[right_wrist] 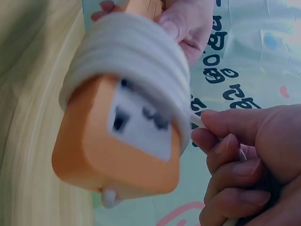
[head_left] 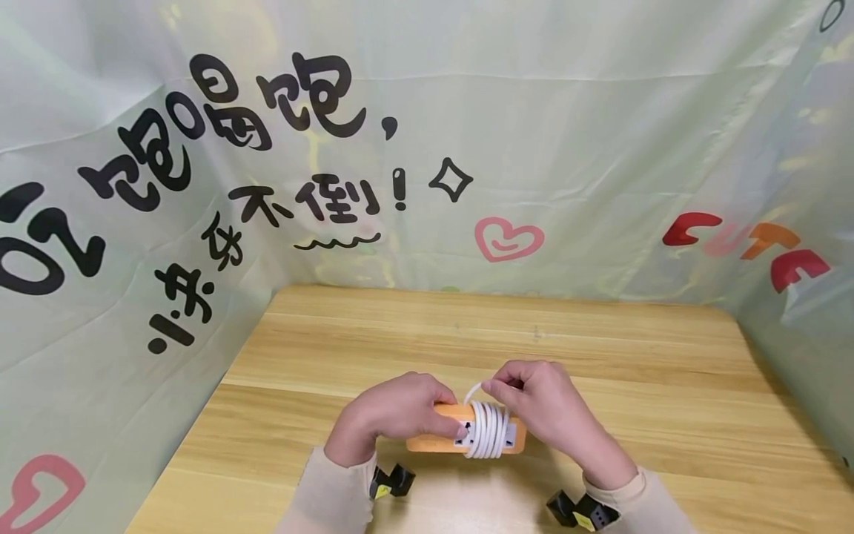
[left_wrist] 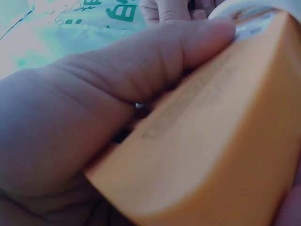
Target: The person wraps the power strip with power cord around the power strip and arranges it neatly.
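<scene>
An orange power strip (head_left: 427, 445) is held over the table, with a white cord (head_left: 489, 430) wound in several turns around its right half. My left hand (head_left: 403, 406) grips the strip's left end, thumb lying across the socket face. In the left wrist view that thumb (left_wrist: 141, 61) presses along the top of the orange casing (left_wrist: 211, 141). My right hand (head_left: 543, 400) pinches the running part of the cord just behind the coils. The right wrist view shows the cord passing through the curled fingers (right_wrist: 230, 174), beside the strip's socket end (right_wrist: 141, 122).
The wooden table (head_left: 300, 356) spreads out beneath both hands. Pale printed curtains (head_left: 574, 133) stand at its back and sides, with black lettering and a pink heart (head_left: 509, 239). Small black devices (head_left: 394, 480) sit at both wrists, near the beige sleeves (head_left: 333, 489).
</scene>
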Motion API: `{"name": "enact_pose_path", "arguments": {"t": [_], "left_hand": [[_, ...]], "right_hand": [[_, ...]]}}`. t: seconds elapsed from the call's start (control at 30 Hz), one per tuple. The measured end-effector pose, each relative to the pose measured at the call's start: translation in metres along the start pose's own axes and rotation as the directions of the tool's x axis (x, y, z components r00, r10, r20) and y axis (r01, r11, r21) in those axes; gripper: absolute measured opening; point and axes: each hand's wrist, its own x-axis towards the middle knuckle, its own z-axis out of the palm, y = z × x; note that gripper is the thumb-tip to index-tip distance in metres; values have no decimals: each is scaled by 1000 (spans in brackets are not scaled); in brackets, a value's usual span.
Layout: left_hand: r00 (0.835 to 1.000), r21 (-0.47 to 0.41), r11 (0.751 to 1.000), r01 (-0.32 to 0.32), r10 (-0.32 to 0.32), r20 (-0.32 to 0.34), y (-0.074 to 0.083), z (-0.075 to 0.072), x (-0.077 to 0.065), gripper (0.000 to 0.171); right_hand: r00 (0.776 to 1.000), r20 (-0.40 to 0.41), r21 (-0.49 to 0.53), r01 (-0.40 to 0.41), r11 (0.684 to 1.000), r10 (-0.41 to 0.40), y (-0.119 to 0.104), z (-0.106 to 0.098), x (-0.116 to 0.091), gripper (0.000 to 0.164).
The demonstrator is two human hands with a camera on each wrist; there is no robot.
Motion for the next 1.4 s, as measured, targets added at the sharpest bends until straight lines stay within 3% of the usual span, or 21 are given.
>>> {"name": "enact_pose_path", "arguments": {"t": [0.3, 0.53, 0.77, 1.0, 1.17, 1.3, 1.4], "left_hand": [[990, 20, 996, 87, -85, -110, -1, 3, 3, 26], [963, 26, 984, 177, -168, -209, -1, 6, 5, 31], [947, 29, 978, 208, -194, -257, 0, 4, 5, 31], [916, -21, 975, 220, -214, -339, 1, 3, 6, 35], [898, -57, 975, 215, -221, -381, 1, 0, 5, 32], [885, -87, 974, 208, -226, -407, 1, -2, 5, 34], [879, -129, 972, 195, -231, -417, 1, -4, 5, 34]], "right_hand": [[997, -37, 35, 70, 997, -68, -4, 6, -1, 12], [994, -39, 77, 102, 992, -99, -5, 10, -3, 9], [992, -24, 89, 129, 988, -127, -6, 13, -6, 12], [975, -14, 43, 224, 974, -224, -8, 15, -6, 16], [988, 16, 72, 153, 986, -154, -10, 16, -6, 6], [996, 14, 102, 81, 992, -83, -12, 17, -7, 14], [997, 13, 104, 77, 992, -79, -12, 17, -7, 15]]}}
